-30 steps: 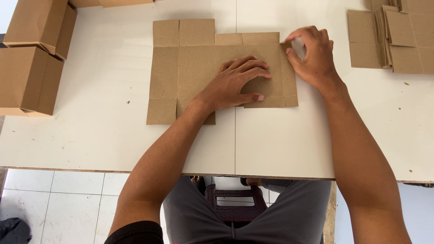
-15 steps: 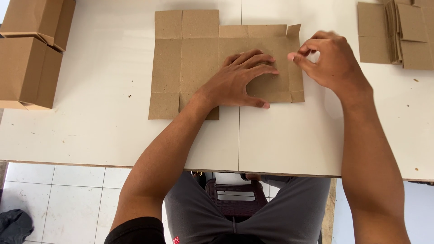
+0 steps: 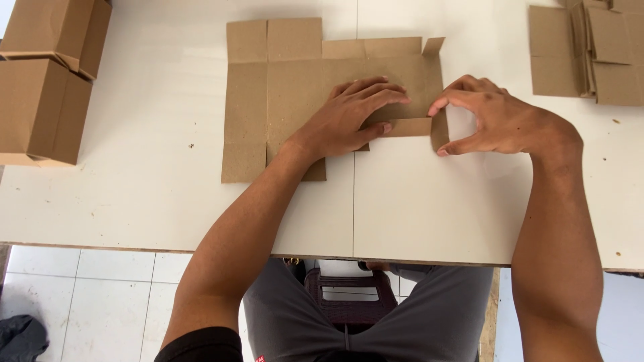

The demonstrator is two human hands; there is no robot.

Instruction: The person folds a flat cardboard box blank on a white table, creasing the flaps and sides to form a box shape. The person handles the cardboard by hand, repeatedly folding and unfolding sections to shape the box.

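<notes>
Cardboard blank [image 3: 282,87], one, under left hand [image 3: 349,117]; right hand [image 3: 493,121] pinches it.

Right hand [image 3: 500,121] moved off upper corner to right-edge flap of flat cardboard blank [image 3: 295,87], folding it up.

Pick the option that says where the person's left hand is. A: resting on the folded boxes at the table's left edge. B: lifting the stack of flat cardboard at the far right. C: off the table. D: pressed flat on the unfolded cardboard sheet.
D: the left hand lies palm down on the flat cardboard sheet, fingers spread.
</notes>
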